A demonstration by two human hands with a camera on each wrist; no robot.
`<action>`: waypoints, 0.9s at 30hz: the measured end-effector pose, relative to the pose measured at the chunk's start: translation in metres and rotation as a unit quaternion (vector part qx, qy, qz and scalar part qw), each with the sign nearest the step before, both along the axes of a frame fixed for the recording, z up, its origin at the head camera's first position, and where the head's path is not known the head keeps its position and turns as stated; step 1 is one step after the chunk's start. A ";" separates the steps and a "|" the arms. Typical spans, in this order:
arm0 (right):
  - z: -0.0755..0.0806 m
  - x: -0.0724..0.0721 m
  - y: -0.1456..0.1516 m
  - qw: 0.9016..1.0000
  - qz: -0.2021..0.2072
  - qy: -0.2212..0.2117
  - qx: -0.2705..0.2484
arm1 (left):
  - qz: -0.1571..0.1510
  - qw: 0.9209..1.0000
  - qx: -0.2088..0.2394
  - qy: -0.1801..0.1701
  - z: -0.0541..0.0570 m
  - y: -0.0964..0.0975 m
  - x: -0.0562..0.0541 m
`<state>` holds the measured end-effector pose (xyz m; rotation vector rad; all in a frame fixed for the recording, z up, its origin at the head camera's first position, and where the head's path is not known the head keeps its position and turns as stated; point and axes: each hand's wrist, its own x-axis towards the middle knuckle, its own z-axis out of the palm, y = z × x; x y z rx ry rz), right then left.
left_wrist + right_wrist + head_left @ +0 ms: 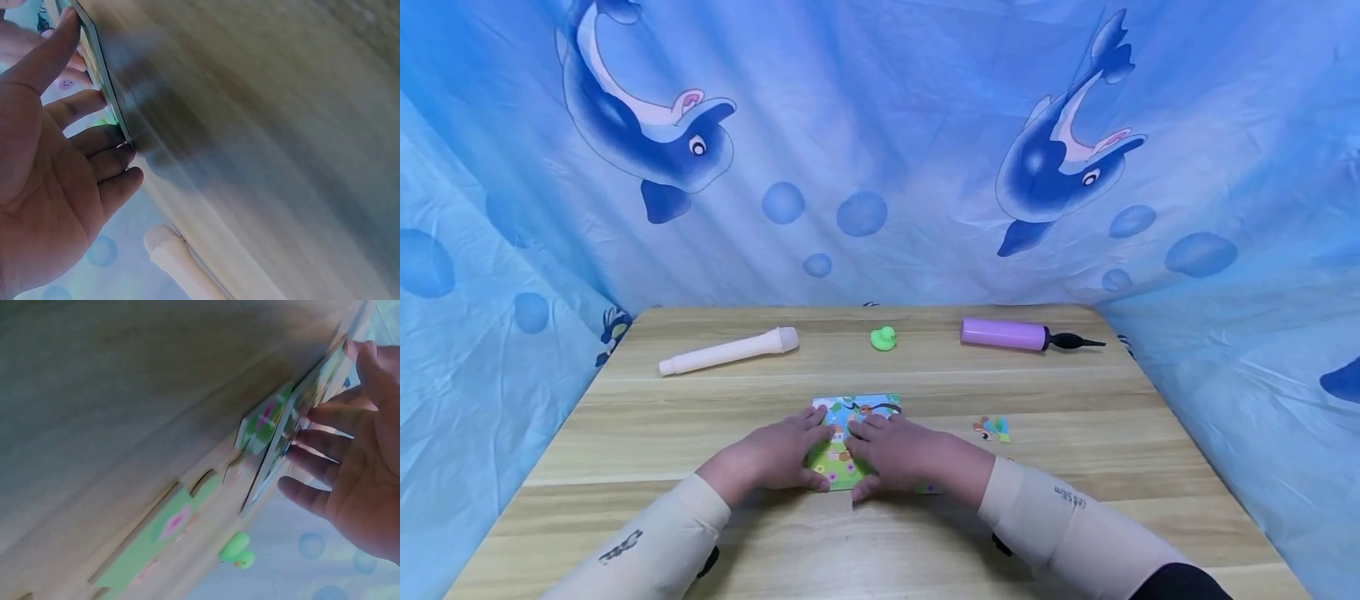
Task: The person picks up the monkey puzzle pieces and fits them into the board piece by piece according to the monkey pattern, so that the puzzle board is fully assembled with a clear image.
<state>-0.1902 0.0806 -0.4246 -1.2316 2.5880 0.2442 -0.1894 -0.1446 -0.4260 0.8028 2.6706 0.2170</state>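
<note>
A colourful jigsaw puzzle (837,477) in a thin tray lies flat on the table, showing a green meadow with pink flowers and blue sky. My left hand (784,454) rests on its left side with fingers spread, fingertips at the tray's edge (119,103) in the left wrist view. Spread over the right side is my right hand (891,454), its fingers extended onto the puzzle surface (284,434). The two hands cover part of the picture. Right of the puzzle lie loose puzzle pieces, one with an animal's face (992,429), another green with a pink flower (265,419).
Along the back of the wooden table (647,450) lie a pale pink toy microphone (726,352), a small green rubber duck (883,338) and a purple balloon pump (1003,334) with a black nozzle. A blue dolphin-print curtain (880,125) hangs behind and at both sides.
</note>
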 end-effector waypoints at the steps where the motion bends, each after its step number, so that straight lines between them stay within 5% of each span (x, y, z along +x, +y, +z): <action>1: -0.001 -0.004 0.001 1.000 0.001 -0.007 -0.011 | 0.001 1.000 0.000 0.000 0.000 0.000 0.000; 8: 0.002 -0.020 0.019 0.987 -0.029 -0.083 -0.136 | 0.000 1.000 -0.004 -0.003 0.000 0.001 0.001; 13: 0.015 -0.027 0.051 0.980 -0.068 -0.063 -0.176 | -0.001 1.000 -0.004 0.006 0.001 0.001 0.000; 20: 0.026 -0.040 0.123 0.969 -0.179 -0.062 -0.158 | 0.006 1.000 -0.002 -0.009 0.002 0.001 0.000; 27: 0.013 -0.041 0.173 0.960 -0.253 -0.076 -0.093 | 0.005 1.000 0.000 -0.009 0.004 0.002 -0.001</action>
